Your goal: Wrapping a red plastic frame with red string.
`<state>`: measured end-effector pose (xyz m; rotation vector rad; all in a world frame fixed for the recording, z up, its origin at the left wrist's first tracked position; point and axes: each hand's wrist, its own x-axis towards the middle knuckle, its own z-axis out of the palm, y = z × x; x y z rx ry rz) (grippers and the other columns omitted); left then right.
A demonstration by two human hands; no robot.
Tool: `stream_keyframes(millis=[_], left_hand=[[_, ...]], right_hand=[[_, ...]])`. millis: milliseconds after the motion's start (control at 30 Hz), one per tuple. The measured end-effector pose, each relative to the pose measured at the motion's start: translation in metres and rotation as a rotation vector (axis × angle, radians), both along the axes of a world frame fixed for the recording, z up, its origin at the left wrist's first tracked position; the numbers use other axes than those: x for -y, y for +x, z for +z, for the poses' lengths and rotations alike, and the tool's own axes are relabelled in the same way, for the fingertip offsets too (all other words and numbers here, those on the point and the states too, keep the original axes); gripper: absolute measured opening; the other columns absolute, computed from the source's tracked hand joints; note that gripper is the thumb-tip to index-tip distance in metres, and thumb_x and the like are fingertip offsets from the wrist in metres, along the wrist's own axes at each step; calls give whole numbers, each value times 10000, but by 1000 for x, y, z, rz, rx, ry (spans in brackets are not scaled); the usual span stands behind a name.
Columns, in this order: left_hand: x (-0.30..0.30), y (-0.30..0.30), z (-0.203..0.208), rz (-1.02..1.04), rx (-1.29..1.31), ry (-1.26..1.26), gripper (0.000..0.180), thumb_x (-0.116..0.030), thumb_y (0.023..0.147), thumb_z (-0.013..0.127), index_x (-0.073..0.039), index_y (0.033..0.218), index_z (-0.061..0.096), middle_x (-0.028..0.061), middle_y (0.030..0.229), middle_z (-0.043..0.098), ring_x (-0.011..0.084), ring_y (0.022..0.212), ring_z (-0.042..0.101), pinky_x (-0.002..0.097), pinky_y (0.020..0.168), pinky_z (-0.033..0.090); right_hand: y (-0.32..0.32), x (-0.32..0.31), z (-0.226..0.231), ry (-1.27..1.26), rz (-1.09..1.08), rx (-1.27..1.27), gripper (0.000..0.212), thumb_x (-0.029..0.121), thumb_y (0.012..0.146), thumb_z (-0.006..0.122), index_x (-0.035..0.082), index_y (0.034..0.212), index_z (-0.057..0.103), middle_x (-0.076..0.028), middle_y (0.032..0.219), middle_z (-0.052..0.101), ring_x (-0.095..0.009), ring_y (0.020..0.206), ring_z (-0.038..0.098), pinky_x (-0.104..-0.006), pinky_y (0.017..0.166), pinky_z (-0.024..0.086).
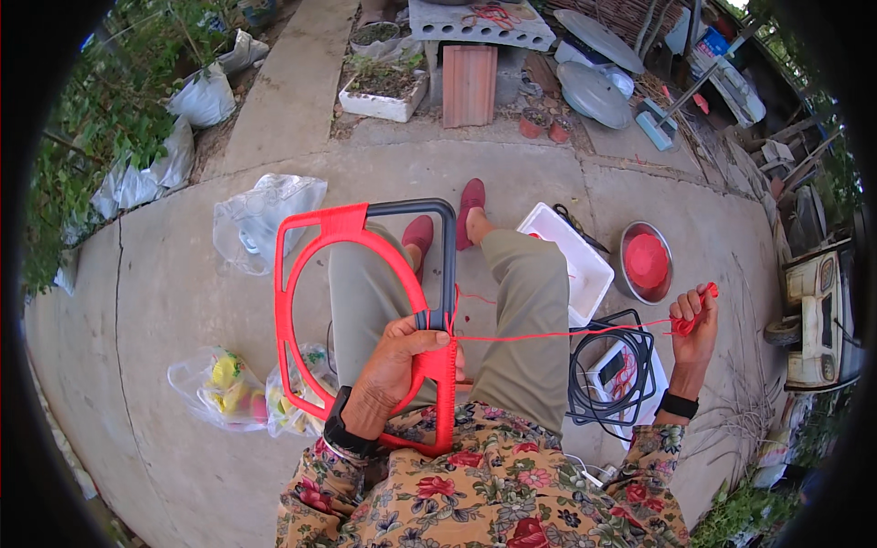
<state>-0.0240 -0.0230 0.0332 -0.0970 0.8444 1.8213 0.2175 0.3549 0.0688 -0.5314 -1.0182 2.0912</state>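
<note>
A square frame [448, 242] of dark tubing with a ring inside it rests upright over my lap. Red cord [343, 221] covers most of the frame, and dark tubing shows bare at its upper right. My left hand [402, 356] grips the lower right part, thumb pressed near where the winding ends. From there a red strand [548, 336] runs taut to the right. Out at that side, my right hand [695, 327] is closed round a small bundle of red cord [709, 290].
Beside my right leg are a white foam box [577, 265], a metal bowl [664, 247] with red contents and more dark frames [647, 352]. Plastic bags [219, 388] lie to the left, a clear bag [265, 219] ahead. Farther off stand a planter [384, 96] and a block table [482, 26].
</note>
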Motion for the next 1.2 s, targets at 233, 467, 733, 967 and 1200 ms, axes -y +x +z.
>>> stream_keyframes(millis=[233,467,733,967,1200], left_hand=[[-7,2,7,-11,15,-82,81,-61,831,627,0,876,601,168,718,642,269,627,653,407,583,575],[-12,1,4,-48,-18,-166,76,-66,810,619,-6,847,589,160,691,636,262,599,645,408,567,569],[-15,-1,9,-59,-37,-165,131,-43,841,602,26,952,597,135,755,655,233,638,666,363,620,578],[-3,0,0,-36,-14,-41,173,-58,856,553,55,980,595,160,789,664,249,678,676,389,666,587],[3,2,1,-7,-30,45,259,-102,817,565,65,1015,548,228,808,647,325,720,670,457,660,590]], right_hand=[[-24,22,18,-81,-23,-101,169,205,1015,438,72,936,506,24,660,362,-82,564,350,-244,556,330],[-95,121,-2,-60,433,301,127,176,925,597,79,875,533,59,570,363,-58,447,342,-235,434,287],[-167,211,-8,589,637,619,318,289,871,684,-19,921,617,11,686,534,-58,598,472,-237,514,378],[-178,203,-24,509,729,513,277,251,888,657,-22,873,606,3,673,536,-54,624,470,-249,533,392],[-168,189,-7,272,754,474,251,271,918,602,26,943,554,31,708,482,-57,622,440,-239,551,376]])
